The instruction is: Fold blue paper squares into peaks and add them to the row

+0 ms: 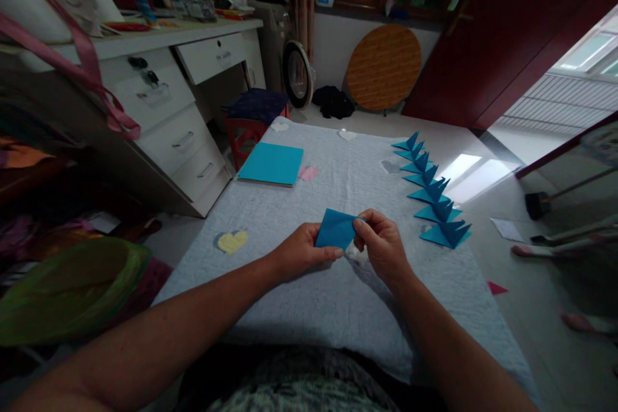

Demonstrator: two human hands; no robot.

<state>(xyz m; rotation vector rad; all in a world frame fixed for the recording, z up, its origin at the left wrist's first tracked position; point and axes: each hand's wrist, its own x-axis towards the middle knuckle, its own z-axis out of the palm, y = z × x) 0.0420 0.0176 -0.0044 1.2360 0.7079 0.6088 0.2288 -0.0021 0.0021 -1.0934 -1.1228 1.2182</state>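
A small folded piece of blue paper [335,229] is held up in front of me, above the cloth. My left hand [311,248] grips its left side and lower edge, thumb laid along the bottom. At the upper right corner, my right hand [379,238] pinches it between thumb and fingers. A stack of flat blue paper sheets [273,164] lies on the far left of the table. Along the right side runs a row of several pointed, folded blue paper figures [437,209], one behind another.
A pale quilted cloth with heart patches covers the table [270,309]. Behind it on the left are a stool [255,106] and a white drawer desk [183,138]. A green-rimmed bin [72,290] stands at left. People's feet [535,251] show on the right.
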